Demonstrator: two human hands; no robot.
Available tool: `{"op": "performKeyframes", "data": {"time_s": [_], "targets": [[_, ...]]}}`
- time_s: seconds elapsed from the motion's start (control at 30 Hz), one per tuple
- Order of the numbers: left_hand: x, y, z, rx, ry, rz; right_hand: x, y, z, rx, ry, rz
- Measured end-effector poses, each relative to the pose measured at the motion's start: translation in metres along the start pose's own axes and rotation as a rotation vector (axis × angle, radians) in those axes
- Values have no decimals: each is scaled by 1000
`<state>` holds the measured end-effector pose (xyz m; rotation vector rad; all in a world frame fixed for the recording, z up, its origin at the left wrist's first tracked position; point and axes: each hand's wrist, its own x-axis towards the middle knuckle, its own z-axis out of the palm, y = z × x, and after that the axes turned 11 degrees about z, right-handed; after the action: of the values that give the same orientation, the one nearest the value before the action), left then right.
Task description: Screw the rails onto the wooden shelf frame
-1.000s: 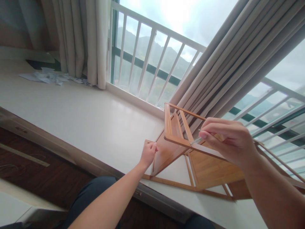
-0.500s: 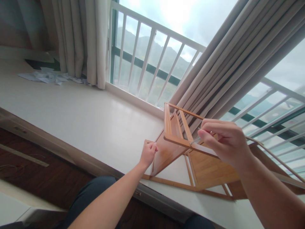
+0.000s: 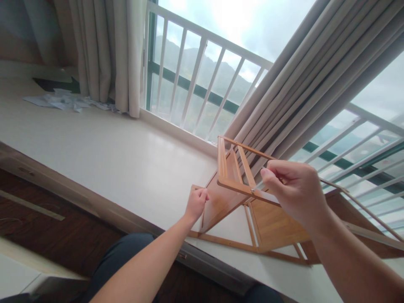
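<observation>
A wooden folding-type rack (image 3: 274, 219) with slats and flat panels lies on its side on a white window ledge. My left hand (image 3: 197, 204) is closed on the near left edge of the rack, beside a slanting panel. My right hand (image 3: 295, 191) is closed in a pinch above the rack's upper rail. Between its thumb and forefinger is a thin, shiny metal hex key (image 3: 260, 184), mostly hidden by the fingers. Its lower end meets a small metal screw (image 3: 252, 191) in the rail.
Torn papers (image 3: 65, 101) lie on the ledge (image 3: 126, 160) at the far left. Grey curtains (image 3: 277, 80) hang behind the rack, before white railings (image 3: 192, 80) and the window. Dark wooden floor (image 3: 47, 227) lies below the ledge's front edge.
My right hand has turned slightly and its fingers have curled in more tightly around the hex key. My left hand and the rack stay where they were.
</observation>
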<state>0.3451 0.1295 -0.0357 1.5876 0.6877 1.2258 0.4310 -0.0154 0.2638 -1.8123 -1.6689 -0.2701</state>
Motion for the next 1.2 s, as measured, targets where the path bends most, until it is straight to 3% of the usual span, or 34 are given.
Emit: {"op": "performKeyframes", "data": {"time_s": [0.17, 0.4, 0.47, 0.67, 0.87, 1.2], "targets": [[0, 3, -1, -4, 0, 2, -6, -6, 4, -81, 96, 92], [0, 4, -1, -12, 5, 9, -8, -10, 0, -63, 169, 52], [0, 4, -2, -14, 5, 13, -7, -6, -4, -9, 129, -8], [0, 5, -2, -17, 9, 21, 0, 21, -19, 167, -168, -131], [0, 4, -2, -4, 6, 21, 2, 35, -22, 232, -231, -65], [0, 2, -1, -3, -3, 7, 0, 45, -18, 168, -319, -139]]}}
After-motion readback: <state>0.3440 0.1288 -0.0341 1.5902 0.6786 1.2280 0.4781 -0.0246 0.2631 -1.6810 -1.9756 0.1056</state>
